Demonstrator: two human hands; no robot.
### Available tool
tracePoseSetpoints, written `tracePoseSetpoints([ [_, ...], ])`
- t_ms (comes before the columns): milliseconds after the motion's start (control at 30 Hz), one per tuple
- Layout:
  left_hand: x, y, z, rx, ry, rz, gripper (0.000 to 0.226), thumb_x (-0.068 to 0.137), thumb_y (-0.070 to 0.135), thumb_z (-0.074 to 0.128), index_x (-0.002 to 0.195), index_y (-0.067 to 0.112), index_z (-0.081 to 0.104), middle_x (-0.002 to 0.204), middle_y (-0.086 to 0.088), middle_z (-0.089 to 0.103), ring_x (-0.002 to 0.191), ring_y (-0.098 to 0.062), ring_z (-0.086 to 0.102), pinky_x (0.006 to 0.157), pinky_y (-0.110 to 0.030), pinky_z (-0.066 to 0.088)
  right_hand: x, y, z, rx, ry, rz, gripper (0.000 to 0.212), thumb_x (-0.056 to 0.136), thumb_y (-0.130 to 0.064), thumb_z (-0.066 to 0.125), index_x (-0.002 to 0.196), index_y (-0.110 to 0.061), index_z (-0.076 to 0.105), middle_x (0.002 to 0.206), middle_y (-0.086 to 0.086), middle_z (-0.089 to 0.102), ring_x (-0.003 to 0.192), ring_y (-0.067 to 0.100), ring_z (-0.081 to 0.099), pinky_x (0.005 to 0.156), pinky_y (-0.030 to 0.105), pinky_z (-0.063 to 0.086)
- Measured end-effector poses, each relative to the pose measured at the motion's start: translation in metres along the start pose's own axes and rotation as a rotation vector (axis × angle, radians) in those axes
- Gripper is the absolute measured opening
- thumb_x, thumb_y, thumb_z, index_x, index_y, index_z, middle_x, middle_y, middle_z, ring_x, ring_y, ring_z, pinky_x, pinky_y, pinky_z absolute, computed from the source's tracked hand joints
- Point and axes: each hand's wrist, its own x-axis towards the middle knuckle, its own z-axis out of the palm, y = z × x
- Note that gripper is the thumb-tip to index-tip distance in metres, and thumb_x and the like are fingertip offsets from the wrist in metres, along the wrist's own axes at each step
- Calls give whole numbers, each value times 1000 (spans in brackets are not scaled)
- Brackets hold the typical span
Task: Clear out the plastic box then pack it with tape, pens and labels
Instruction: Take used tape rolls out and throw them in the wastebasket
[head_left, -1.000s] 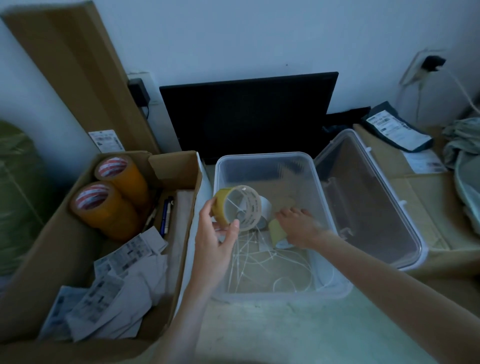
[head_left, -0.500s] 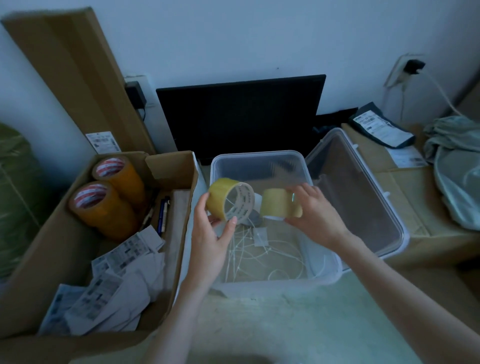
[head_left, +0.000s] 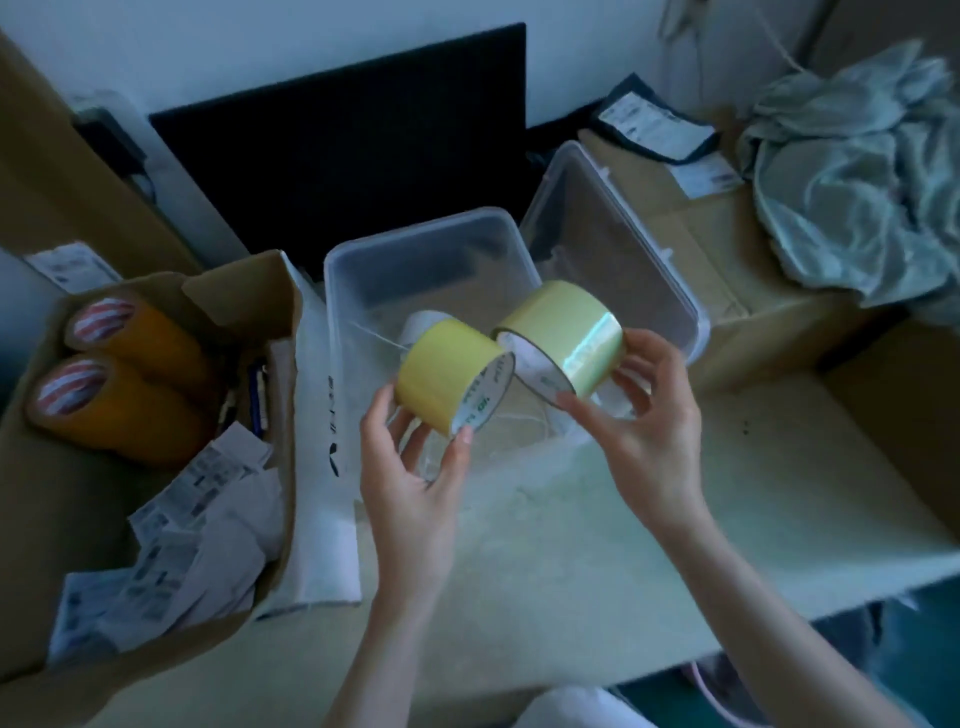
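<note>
Above the open plastic box (head_left: 363, 270), the left hand (head_left: 415, 478) pinched one yellow tape roll (head_left: 447, 374) while the right hand (head_left: 639, 415) gripped a paler tape roll (head_left: 566, 332), the rolls just beside each other. Thin white strands, possibly cable ties, seemed to lie inside. Both rolls were best set well aside on the tabletop (head_left: 675, 545), keeping the grips firm, so the remaining clutter could be lifted out.
</note>
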Motion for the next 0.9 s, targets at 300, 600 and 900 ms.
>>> tracePoseSetpoints([
  [300,-45,-2,37,-68,-444,57,63,79,19,76,130,30,41,129,-5,54,119,-18,55,96,-22,46,-87,11,-69,6,478,71,58,71,-7,79,113,-28,46,117,1,51,111,14,54,102,32,46],
  [600,-110,-27,91,110,-993,100,62,77,10,75,130,20,45,122,1,52,112,-8,53,95,-24,48,-198,56,-135,-61,921,369,58,70,-9,82,115,-22,48,108,-4,58,95,-1,60,86,23,49],
  [900,-177,-61,190,379,-1411,205,63,79,22,75,134,13,47,121,2,49,102,-6,52,94,-25,47,-258,131,-199,-118,1187,616,58,75,-11,78,125,-12,48,122,1,54,105,11,54,80,7,40],
])
